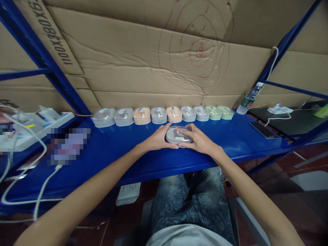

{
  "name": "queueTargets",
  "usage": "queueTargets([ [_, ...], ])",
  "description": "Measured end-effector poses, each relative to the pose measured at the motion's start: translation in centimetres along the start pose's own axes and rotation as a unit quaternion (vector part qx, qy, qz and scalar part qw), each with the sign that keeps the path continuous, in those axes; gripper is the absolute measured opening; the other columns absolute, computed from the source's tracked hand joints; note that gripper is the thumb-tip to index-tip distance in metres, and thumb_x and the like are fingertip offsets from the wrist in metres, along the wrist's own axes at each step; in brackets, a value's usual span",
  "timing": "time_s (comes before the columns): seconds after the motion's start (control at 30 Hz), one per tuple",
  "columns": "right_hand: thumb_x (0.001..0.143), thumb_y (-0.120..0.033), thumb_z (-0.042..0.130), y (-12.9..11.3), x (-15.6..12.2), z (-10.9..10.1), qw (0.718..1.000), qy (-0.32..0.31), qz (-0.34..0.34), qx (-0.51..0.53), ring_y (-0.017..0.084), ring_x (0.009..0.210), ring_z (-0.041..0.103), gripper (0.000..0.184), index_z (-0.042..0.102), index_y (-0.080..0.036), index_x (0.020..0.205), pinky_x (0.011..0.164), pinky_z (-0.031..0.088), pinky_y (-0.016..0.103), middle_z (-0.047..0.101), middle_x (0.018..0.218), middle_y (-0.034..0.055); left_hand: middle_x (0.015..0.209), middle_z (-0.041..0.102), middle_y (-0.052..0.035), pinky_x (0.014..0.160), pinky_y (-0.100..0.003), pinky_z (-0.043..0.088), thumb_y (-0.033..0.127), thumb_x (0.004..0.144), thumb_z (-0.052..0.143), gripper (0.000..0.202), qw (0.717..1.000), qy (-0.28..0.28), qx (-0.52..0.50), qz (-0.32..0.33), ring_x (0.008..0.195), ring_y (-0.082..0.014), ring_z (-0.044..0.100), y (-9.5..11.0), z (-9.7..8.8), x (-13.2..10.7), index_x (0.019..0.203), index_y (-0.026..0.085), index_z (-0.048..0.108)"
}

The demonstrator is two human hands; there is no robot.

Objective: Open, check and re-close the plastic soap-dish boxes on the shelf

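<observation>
A grey, rounded plastic box with a clear lid (176, 133) rests on the blue tabletop in front of me. It has a round sticker and a pale bar on top. My left hand (159, 138) wraps around its left end, thumb along the near side. Around the right end closes my right hand (198, 139), with fingers reaching over the lid. Behind the box, similar boxes stand in a row: several grey ones (124, 117), two peach ones (142, 116) and two green ones (214, 112).
A water bottle (249, 98) stands at the row's right end, with a phone (262, 130) lying nearby. On the left are a blurred-out phone-like item (70, 145), white cables (42, 191) and a power strip (55, 119). Cardboard (123, 51) and blue posts (57, 85) close off the back.
</observation>
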State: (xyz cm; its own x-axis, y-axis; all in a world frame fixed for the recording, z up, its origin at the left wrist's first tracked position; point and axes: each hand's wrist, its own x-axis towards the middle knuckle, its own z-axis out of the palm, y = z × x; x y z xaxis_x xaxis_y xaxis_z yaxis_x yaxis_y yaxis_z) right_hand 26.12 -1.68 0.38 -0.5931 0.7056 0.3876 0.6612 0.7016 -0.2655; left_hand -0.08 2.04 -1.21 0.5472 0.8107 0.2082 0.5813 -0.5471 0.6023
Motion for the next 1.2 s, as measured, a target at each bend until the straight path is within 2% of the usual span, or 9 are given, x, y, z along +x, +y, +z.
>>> queueTargets([
  [0.13, 0.095, -0.069, 0.067, 0.0, 0.0, 0.3, 1.000, -0.004, 0.000, -0.003, 0.039, 0.127, 0.058, 0.075, 0.051, -0.035, 0.160, 0.107, 0.052, 0.062, 0.056, 0.140, 0.0170, 0.170, 0.038, -0.0211, 0.125, -0.059, 0.031, 0.071, 0.069, 0.088, 0.131, 1.000, -0.002, 0.000, 0.004, 0.156, -0.0460, 0.035, -0.1, 0.0, 0.0, 0.171, 0.021, 0.023],
  [0.33, 0.099, -0.061, 0.066, 0.3, -0.5, 1.1, 0.999, -0.003, 0.004, 0.040, 0.037, 0.141, 0.048, 0.075, 0.040, -0.038, 0.165, 0.117, 0.045, 0.061, 0.048, 0.150, 0.0143, 0.168, 0.042, -0.0177, 0.124, -0.059, 0.032, 0.071, 0.072, 0.087, 0.121, 0.999, 0.007, 0.011, 0.045, 0.153, -0.0446, 0.041, -0.4, 0.1, 0.2, 0.168, 0.024, 0.030],
  [0.5, 0.095, -0.056, 0.073, 0.3, -0.5, 1.0, 0.997, -0.012, -0.003, 0.078, 0.037, 0.143, 0.044, 0.081, 0.039, -0.034, 0.166, 0.119, 0.043, 0.062, 0.048, 0.149, 0.0148, 0.166, 0.045, -0.0161, 0.124, -0.059, 0.034, 0.068, 0.072, 0.088, 0.118, 0.998, 0.006, 0.010, 0.061, 0.150, -0.0442, 0.043, -0.1, 0.0, 0.0, 0.167, 0.026, 0.032],
  [0.63, 0.095, -0.050, 0.075, 0.2, -0.5, 0.7, 0.993, 0.003, -0.008, 0.116, 0.035, 0.142, 0.046, 0.077, 0.041, -0.035, 0.164, 0.119, 0.044, 0.060, 0.050, 0.147, 0.0135, 0.165, 0.045, -0.0159, 0.123, -0.062, 0.033, 0.069, 0.070, 0.089, 0.119, 0.999, 0.000, 0.006, 0.054, 0.152, -0.0467, 0.040, -0.1, -0.1, 0.0, 0.167, 0.028, 0.033],
  [0.77, 0.095, -0.051, 0.075, 0.1, -0.7, 0.8, 0.992, 0.018, -0.009, 0.124, 0.033, 0.144, 0.047, 0.075, 0.045, -0.035, 0.161, 0.121, 0.044, 0.057, 0.049, 0.148, 0.0128, 0.168, 0.042, -0.0159, 0.125, -0.059, 0.032, 0.072, 0.071, 0.087, 0.121, 0.999, -0.011, 0.012, 0.048, 0.154, -0.0450, 0.038, -0.1, -0.2, 0.0, 0.168, 0.028, 0.028],
  [0.93, 0.094, -0.054, 0.076, 0.2, -1.5, 1.4, 0.997, 0.048, 0.015, 0.061, 0.036, 0.142, 0.049, 0.078, 0.043, -0.037, 0.162, 0.118, 0.047, 0.058, 0.048, 0.149, 0.0130, 0.171, 0.036, -0.0171, 0.126, -0.057, 0.030, 0.069, 0.074, 0.086, 0.124, 0.999, -0.011, 0.012, 0.044, 0.155, -0.0430, 0.036, 0.0, -0.1, -0.2, 0.170, 0.026, 0.022],
  [1.07, 0.093, -0.061, 0.073, 0.5, -3.0, 1.1, 0.993, 0.075, 0.089, -0.028, 0.040, 0.126, 0.061, 0.079, 0.046, -0.034, 0.161, 0.106, 0.056, 0.060, 0.050, 0.139, 0.0158, 0.163, 0.048, -0.0156, 0.126, -0.057, 0.031, 0.066, 0.075, 0.087, 0.125, 0.999, -0.014, 0.003, 0.041, 0.152, -0.0403, 0.040, 0.0, -0.1, -0.2, 0.172, 0.028, 0.017],
  [1.2, 0.094, -0.062, 0.068, 2.1, -5.5, -0.6, 0.975, 0.100, 0.159, -0.116, 0.039, 0.110, 0.067, 0.076, 0.047, -0.031, 0.160, 0.094, 0.061, 0.056, 0.052, 0.131, 0.0164, 0.158, 0.052, -0.0142, 0.124, -0.058, 0.032, 0.068, 0.076, 0.085, 0.123, 0.999, -0.020, -0.001, 0.038, 0.150, -0.0396, 0.043, 0.1, -0.3, -0.3, 0.172, 0.031, 0.017],
])
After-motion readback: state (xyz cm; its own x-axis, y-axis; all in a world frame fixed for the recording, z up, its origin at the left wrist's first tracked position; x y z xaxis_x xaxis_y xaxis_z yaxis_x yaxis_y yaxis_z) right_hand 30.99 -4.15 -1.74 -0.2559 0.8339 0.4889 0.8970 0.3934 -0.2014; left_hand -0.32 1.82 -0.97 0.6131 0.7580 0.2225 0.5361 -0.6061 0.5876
